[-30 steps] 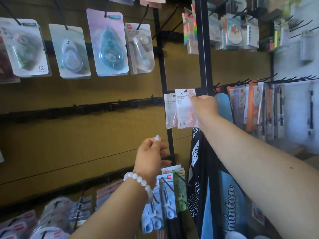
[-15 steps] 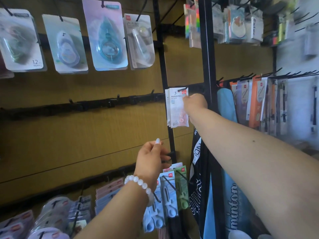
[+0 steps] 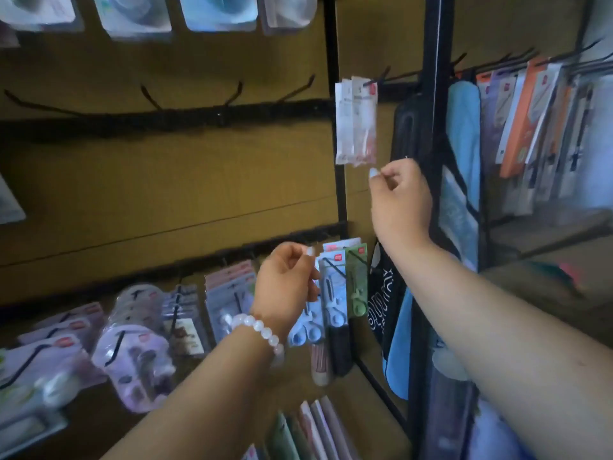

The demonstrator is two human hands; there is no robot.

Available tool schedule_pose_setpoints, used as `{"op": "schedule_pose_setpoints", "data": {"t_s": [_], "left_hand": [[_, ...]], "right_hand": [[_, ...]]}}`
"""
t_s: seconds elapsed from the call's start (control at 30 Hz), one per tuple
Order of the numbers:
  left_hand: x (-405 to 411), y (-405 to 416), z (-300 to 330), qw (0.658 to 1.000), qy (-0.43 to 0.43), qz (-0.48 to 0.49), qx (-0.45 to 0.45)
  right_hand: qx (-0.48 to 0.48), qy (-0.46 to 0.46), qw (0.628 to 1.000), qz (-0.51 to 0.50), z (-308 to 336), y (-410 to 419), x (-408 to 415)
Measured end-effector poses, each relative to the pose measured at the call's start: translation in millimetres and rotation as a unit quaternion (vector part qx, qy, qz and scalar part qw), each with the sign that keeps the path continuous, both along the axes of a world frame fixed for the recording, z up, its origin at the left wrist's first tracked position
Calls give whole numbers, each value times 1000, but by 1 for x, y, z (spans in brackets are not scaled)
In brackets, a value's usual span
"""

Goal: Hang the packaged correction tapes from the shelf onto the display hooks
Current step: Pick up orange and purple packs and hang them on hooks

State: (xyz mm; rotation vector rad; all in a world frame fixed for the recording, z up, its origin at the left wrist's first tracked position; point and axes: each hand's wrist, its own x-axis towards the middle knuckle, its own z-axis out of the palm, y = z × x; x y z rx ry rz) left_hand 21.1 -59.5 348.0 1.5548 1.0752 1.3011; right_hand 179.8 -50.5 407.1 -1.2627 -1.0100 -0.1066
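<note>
A small stack of white packaged correction tapes [image 3: 356, 121] hangs from a black display hook [image 3: 376, 79] beside the black upright post. My right hand [image 3: 399, 197] is just below and to the right of the packs, apart from them, fingers loosely curled with nothing in them. My left hand [image 3: 287, 287], with a white bead bracelet at the wrist, hovers lower, in front of hanging scissors packs [image 3: 338, 293]; its fingers are curled and it holds nothing that I can see. The picture is blurred by motion.
Bare black hooks [image 3: 232, 94] stick out along the middle rail to the left. Larger tape packs [image 3: 219, 11] hang on the top row. Pen packs [image 3: 530, 121] crowd the right rack. Blue and black bags [image 3: 461, 144] hang behind the post. Notebooks [image 3: 311, 429] lie below.
My right hand let go of the correction tape pack, which now hangs on the hook, and dropped below it. My view tilted downward, and my left hand stayed low.
</note>
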Motion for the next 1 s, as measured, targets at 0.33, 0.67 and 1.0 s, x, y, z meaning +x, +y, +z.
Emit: {"op": "schedule_pose_setpoints", "data": {"t_s": [0.33, 0.67, 1.0], "left_hand": [[-39, -16, -188, 974, 155, 33, -163], [-53, 15, -305, 917, 283, 47, -277], [-37, 33, -359, 906, 245, 20, -344]], "right_hand": [[-158, 46, 986, -20, -237, -25, -51], [-487, 20, 872, 40, -371, 0, -51], [-640, 28, 764, 77, -466, 33, -42]]}}
